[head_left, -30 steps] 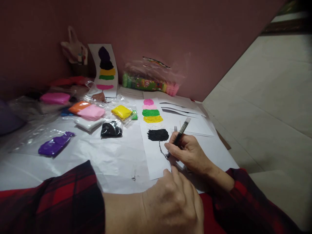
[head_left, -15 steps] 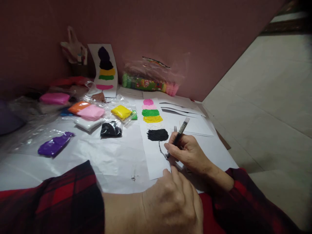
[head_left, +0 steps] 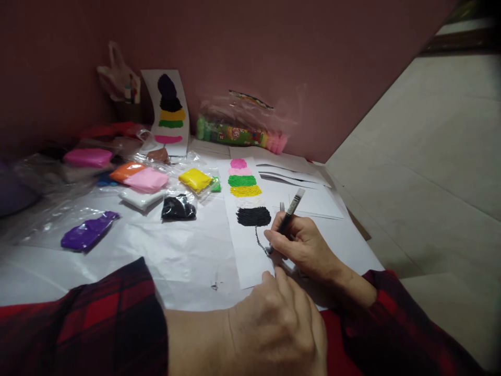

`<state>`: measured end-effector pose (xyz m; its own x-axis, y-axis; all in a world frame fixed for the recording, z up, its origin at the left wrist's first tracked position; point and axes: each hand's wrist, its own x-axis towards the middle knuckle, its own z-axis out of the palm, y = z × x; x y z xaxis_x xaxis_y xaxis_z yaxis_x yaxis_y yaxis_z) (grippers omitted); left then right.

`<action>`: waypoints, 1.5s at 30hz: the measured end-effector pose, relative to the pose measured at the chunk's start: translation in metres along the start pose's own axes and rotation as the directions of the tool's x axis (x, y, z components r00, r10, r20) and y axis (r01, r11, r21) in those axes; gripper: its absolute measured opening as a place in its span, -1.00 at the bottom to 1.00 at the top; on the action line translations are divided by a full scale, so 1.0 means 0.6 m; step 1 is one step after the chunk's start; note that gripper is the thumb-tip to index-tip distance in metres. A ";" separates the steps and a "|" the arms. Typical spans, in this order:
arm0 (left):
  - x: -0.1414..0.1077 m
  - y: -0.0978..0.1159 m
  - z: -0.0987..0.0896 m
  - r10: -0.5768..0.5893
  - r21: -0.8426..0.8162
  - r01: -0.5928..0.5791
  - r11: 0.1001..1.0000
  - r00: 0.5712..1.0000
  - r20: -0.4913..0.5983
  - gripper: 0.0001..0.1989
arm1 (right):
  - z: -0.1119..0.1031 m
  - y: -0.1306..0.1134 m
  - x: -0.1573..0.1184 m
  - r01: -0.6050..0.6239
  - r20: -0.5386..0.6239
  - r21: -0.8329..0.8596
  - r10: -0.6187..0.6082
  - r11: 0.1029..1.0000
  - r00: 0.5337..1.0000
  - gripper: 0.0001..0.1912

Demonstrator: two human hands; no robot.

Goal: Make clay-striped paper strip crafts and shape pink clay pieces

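Right hand [head_left: 303, 243] grasps a black pen [head_left: 290, 211], tip down at the dark line [head_left: 258, 239] below the black patch [head_left: 253, 216] on the white paper strip [head_left: 248, 263], which lies on the counter [head_left: 176, 245]. Left hand [head_left: 279, 324], fingers curled, is at the strip's near end; whether it grips anything cannot be determined. A bagged purple lump [head_left: 89, 234] lies well leftward.

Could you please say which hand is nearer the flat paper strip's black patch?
Right. The right hand is pictured just below and right of the black patch; the left hand is farther, at the near end of the flat paper strip.
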<state>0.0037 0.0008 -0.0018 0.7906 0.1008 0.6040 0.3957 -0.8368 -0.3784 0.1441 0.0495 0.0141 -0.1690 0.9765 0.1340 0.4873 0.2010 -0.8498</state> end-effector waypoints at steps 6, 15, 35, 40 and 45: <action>-0.001 0.000 0.001 0.010 0.003 -0.010 1.000 1.000 -0.012 -0.78 | 0.001 0.001 0.000 -0.015 0.008 0.024 0.015 1.000 1.000 -0.79; 0.002 -0.001 -0.003 0.000 -0.002 0.000 1.000 1.000 0.011 -0.79 | 0.000 0.000 -0.001 -0.017 0.021 0.032 0.017 0.999 1.000 -0.78; 0.000 -0.003 0.000 0.021 -0.006 -0.022 1.000 1.000 -0.010 -0.79 | -0.001 -0.002 0.000 0.007 -0.003 -0.026 -0.007 1.000 1.000 -0.79; -0.001 -0.005 0.001 0.031 -0.010 -0.032 0.999 0.999 -0.015 -0.80 | -0.001 -0.001 0.001 0.002 -0.005 -0.027 -0.002 1.000 1.000 -0.78; 0.002 -0.005 -0.001 0.027 -0.026 -0.027 0.999 1.000 0.015 -0.81 | -0.001 -0.001 -0.001 -0.011 0.006 -0.023 0.011 1.000 1.000 -0.78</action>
<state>0.0032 0.0031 0.0001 0.8081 0.0860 0.5828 0.3620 -0.8529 -0.3762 0.1444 0.0485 0.0150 -0.1691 0.9781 0.1216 0.5083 0.1922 -0.8395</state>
